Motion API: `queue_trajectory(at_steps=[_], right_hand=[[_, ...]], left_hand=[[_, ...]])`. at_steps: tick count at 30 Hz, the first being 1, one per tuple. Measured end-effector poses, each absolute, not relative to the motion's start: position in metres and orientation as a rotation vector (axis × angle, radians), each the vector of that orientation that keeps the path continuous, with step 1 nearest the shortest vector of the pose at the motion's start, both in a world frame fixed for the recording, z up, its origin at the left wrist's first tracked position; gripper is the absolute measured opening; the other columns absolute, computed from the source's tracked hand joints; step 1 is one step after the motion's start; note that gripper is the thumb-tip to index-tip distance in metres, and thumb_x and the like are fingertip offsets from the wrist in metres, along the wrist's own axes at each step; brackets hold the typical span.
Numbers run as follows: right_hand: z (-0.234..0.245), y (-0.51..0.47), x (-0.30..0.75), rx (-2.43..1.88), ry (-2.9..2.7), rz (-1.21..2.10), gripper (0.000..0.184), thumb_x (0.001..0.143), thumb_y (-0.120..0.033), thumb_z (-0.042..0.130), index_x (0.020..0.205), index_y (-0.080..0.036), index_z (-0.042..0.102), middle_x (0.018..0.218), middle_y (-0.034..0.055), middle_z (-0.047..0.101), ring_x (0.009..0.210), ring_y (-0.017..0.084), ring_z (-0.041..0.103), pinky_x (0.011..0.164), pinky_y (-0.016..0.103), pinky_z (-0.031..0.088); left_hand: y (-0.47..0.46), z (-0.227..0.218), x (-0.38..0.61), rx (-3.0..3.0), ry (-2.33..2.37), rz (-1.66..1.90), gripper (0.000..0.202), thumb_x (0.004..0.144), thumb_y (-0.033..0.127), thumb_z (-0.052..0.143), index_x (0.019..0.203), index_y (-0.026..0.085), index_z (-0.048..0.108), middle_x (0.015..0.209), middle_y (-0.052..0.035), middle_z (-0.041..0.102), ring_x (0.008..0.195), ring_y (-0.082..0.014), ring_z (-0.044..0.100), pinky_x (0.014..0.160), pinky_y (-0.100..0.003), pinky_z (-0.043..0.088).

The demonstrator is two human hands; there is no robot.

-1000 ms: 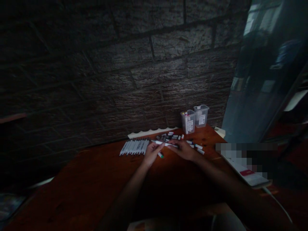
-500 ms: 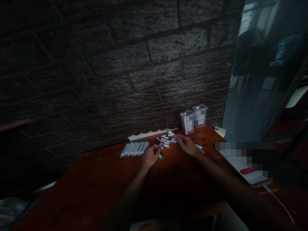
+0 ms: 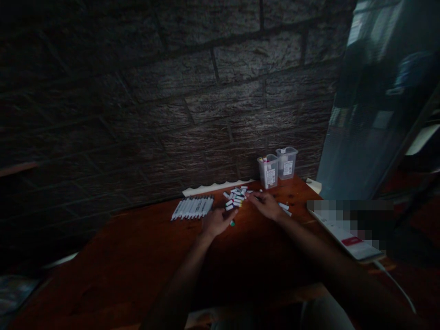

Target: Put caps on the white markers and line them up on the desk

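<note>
Single head-worn view. The camera sits above the near edge of the wooden table (image 3: 130,261), facing forward and down towards the brick wall (image 3: 172,91) behind the table's far edge. Moderately distant: left hand (image 3: 216,221) and right hand (image 3: 267,206) appear small at the table's far side.

Very dim; light pool at centre, edges dark, warped.
</note>
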State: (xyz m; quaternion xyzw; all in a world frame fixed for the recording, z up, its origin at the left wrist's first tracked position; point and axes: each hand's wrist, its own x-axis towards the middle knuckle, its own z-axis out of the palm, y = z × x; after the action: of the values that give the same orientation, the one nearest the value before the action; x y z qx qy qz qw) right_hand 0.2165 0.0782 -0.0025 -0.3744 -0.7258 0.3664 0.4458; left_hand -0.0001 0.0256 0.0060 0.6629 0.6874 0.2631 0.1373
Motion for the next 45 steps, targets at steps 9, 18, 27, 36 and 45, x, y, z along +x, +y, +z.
queue_trajectory(at_steps=[9,18,27,36,45], right_hand=[[0.004,0.059,0.206,-0.828,-2.037,0.679,0.041,0.094,-0.050,0.045,0.084,-0.020,0.070,0.071,0.0031,0.069,0.065,0.016,0.060,0.067,0.026,0.043],[0.004,0.076,0.222,-0.964,-1.803,0.786,0.050,0.089,-0.061,0.047,0.085,-0.019,0.074,0.074,-0.0016,0.067,0.069,0.015,0.059,0.066,0.025,0.043],[0.003,0.074,0.219,-1.110,-1.817,0.725,0.062,0.088,-0.068,0.042,0.073,-0.015,0.072,0.057,0.0012,0.062,0.057,0.013,0.055,0.058,0.023,0.040],[-0.004,0.080,0.222,-1.085,-1.964,0.572,0.060,0.090,-0.065,0.042,0.074,-0.016,0.074,0.063,0.0035,0.066,0.059,0.013,0.055,0.060,0.024,0.038],[-0.005,0.077,0.220,-1.034,-2.029,0.601,0.054,0.089,-0.063,0.049,0.076,-0.017,0.075,0.064,0.0031,0.068,0.059,0.013,0.058,0.059,0.024,0.038]], left_hand=[[0.022,0.005,0.000,2.201,1.646,0.622,0.030,0.080,0.049,0.064,0.068,0.021,0.064,0.062,-0.0025,0.062,0.056,-0.0170,0.052,0.055,-0.027,0.027],[0.036,-0.002,-0.002,2.060,1.560,0.892,0.032,0.087,0.045,0.058,0.067,0.021,0.055,0.064,-0.0017,0.062,0.061,-0.0163,0.056,0.063,-0.027,0.037],[0.037,-0.004,0.005,1.999,1.422,1.005,0.030,0.087,0.048,0.058,0.081,0.019,0.056,0.074,-0.0020,0.069,0.068,-0.0149,0.064,0.067,-0.025,0.046],[0.048,-0.006,-0.004,1.562,1.372,1.224,0.044,0.076,0.056,0.068,0.092,0.015,0.064,0.077,-0.0022,0.068,0.051,-0.0095,0.051,0.047,-0.021,0.040],[0.040,0.000,0.002,1.561,1.370,1.191,0.044,0.077,0.056,0.068,0.089,0.014,0.069,0.055,0.0047,0.050,0.049,-0.0084,0.043,0.049,-0.020,0.033]])
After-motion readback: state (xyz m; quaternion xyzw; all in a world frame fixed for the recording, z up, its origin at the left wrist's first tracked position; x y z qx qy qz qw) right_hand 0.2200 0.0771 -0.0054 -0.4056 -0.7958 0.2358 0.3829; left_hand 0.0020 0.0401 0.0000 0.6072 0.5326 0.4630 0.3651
